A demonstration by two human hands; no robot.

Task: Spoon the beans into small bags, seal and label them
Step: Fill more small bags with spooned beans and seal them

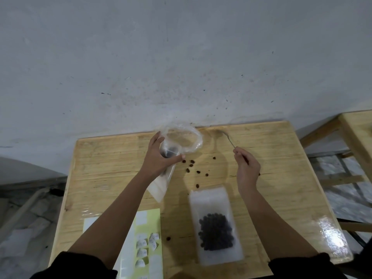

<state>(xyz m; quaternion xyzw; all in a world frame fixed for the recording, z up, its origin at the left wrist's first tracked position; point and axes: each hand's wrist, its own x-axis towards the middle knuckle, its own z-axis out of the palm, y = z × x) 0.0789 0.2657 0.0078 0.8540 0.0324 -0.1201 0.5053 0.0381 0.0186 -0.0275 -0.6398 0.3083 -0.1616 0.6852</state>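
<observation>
Both forearms are stretched from the lower corners toward mid-frame. The left hand (159, 158) is wrapped around a clear bag (188, 137) left of centre; the right hand (247, 168), right of centre, is closed on a spoon (228, 139) handle.

Behind, a pale grey plastered wall (181, 57), flecked with small dark specks and scuffs. Pushed against it by the far edge, a light wooden desk (281, 158), grain running side to side, varnish glossy. Near the front right corner, a bright glare (330, 234). Beside the right edge, apart from it, a second wooden table (358, 133), only partly in view. Below on both sides, mottled grey floor (342, 188). Dim, even light.
</observation>
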